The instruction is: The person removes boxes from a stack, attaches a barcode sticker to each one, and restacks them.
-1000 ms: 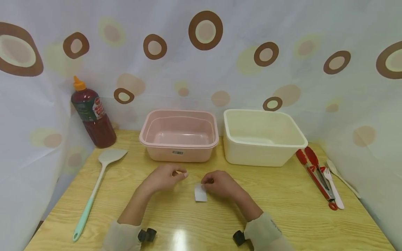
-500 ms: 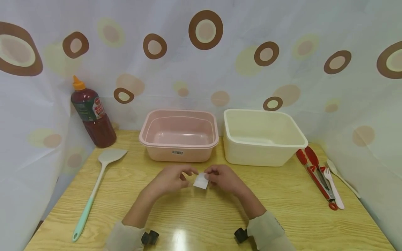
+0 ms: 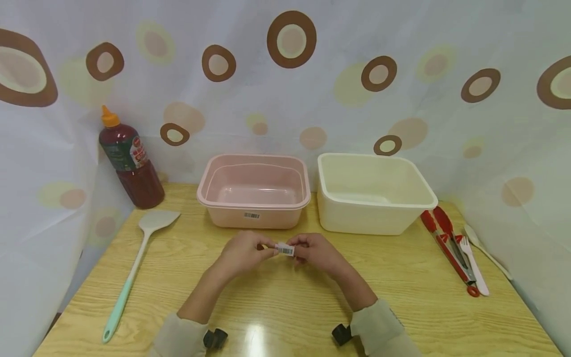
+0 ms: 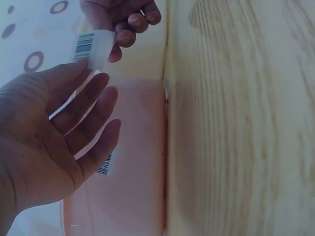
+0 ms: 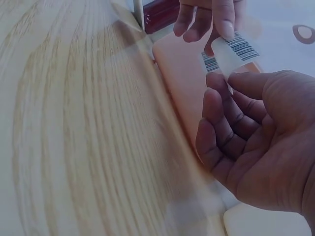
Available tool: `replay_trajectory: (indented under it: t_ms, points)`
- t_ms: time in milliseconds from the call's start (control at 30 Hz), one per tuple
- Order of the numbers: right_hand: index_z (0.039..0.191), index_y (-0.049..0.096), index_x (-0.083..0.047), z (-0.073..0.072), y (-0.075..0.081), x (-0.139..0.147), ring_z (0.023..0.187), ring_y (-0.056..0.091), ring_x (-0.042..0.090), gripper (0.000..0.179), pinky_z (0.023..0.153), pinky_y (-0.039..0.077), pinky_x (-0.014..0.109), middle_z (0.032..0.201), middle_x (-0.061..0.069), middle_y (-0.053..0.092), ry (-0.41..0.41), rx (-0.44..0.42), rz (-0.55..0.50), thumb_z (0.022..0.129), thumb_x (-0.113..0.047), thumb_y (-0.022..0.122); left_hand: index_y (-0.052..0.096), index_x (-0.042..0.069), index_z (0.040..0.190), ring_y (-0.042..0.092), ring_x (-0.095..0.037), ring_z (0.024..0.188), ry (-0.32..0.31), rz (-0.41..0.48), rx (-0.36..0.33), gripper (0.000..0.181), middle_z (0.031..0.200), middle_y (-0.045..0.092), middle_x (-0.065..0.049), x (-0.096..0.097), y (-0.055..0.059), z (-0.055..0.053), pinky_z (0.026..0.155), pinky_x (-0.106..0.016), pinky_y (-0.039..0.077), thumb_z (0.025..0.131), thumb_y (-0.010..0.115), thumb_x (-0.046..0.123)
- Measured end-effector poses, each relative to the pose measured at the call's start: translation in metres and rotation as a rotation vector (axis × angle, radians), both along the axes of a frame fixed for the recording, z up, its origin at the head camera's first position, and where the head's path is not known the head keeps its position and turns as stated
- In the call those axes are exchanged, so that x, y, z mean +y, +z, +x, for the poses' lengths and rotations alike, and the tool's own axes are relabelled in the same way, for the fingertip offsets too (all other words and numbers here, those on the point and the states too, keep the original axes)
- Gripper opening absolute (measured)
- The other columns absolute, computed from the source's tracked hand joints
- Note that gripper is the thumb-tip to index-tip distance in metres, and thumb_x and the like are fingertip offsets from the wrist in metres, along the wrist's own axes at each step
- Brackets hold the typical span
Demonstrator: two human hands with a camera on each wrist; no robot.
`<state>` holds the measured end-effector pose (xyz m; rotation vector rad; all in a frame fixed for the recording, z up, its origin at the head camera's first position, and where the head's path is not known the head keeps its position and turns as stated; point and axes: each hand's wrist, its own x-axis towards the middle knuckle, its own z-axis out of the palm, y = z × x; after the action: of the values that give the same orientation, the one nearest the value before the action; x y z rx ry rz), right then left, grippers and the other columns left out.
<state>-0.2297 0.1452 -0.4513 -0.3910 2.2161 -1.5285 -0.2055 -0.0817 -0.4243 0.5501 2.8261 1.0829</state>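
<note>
- The label hangs between your hands, barcode showing, with the pink tub at 11 o'clock from it and the cream tub at 2 o'clock.
- Your left grip is narrow, thumb and forefinger pinching the label's 9 o'clock end; the other fingers lie loose.
- Your right grip pinches the 3 o'clock end, also narrow.
- Expect almost no weight: it looks like thin paper or film, soft and quick to bend.
- It should crease or tear before it resists you, so pull gently.
- Fingertips at opposite edges seem the best hold, leaving the middle free to bend.
- Whether one face is sticky, you cannot tell here; if so, touch as little of it as you can.
</note>
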Motion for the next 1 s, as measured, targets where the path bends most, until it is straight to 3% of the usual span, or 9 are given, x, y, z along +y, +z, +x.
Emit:
replay_trajectory:
  t_ms: [167,267,333,433,600,800,1000]
  points:
    - [0.113,0.069,0.001,0.002,0.004,-0.001,0.077,0.064,0.02,0.022,0.07,0.058,0.034,0.099,0.019,0.071,-0.062,0.064,0.016,0.1,-0.015,0.062,0.077,0.019,0.089,0.067,-0.014,0.088,0.103,0.14,-0.032,0.009,0.098,0.073,0.004,0.0,-0.002,0.0,0.069,-0.03,0.052,0.091,0.077,0.027]
    - [0.119,0.069,-0.004,0.003,0.008,-0.001,0.081,0.067,0.026,0.025,0.073,0.059,0.041,0.102,0.014,0.07,-0.125,0.15,0.03,0.099,-0.019,0.066,0.075,0.018,0.089,0.068,-0.019,0.096,0.155,0.228,-0.055,0.008,0.1,0.074,0.002,-0.001,-0.002,-0.001,0.076,-0.034,0.054,0.092,0.076,0.026]
    - [0.125,0.068,-0.008,0.004,0.01,-0.001,0.083,0.069,0.032,0.029,0.076,0.06,0.047,0.107,0.013,0.07,-0.151,0.221,0.014,0.099,-0.02,0.066,0.074,0.017,0.092,0.066,-0.018,0.094,0.167,0.275,-0.082,0.009,0.097,0.073,0.001,-0.002,-0.003,-0.002,0.076,-0.034,0.053,0.094,0.073,0.026]
    - [0.13,0.067,-0.013,0.007,0.011,-0.003,0.084,0.07,0.035,0.032,0.074,0.06,0.044,0.116,0.011,0.07,-0.142,0.367,0.004,0.098,-0.019,0.068,0.073,0.012,0.096,0.066,-0.017,0.088,0.145,0.329,-0.135,0.012,0.096,0.074,-0.005,-0.002,-0.004,-0.003,0.074,-0.031,0.051,0.097,0.07,0.024]
    - [0.126,0.072,-0.022,0.01,0.016,-0.008,0.081,0.067,0.016,0.031,0.069,0.057,0.024,0.118,0.002,0.069,-0.086,0.576,0.098,0.094,-0.021,0.073,0.072,0.007,0.098,0.071,-0.019,0.084,0.101,0.392,-0.225,0.015,0.099,0.077,-0.012,0.002,-0.002,-0.004,0.071,-0.028,0.049,0.099,0.067,0.021]
    - [0.122,0.074,-0.02,0.012,0.019,-0.009,0.08,0.067,0.013,0.031,0.069,0.056,0.023,0.116,0.003,0.07,-0.056,0.615,0.17,0.091,-0.021,0.077,0.074,0.007,0.099,0.074,-0.029,0.089,0.065,0.425,-0.278,0.018,0.093,0.078,-0.004,0.006,0.002,-0.003,0.083,-0.038,0.057,0.099,0.066,0.024]
    - [0.12,0.076,-0.021,0.015,0.017,-0.008,0.081,0.063,0.008,0.03,0.069,0.055,0.021,0.105,-0.002,0.071,-0.011,0.647,0.216,0.09,-0.026,0.078,0.075,0.004,0.1,0.071,-0.018,0.078,0.064,0.467,-0.303,0.021,0.092,0.077,-0.006,0.005,-0.002,0.001,0.085,-0.045,0.059,0.098,0.068,0.024]
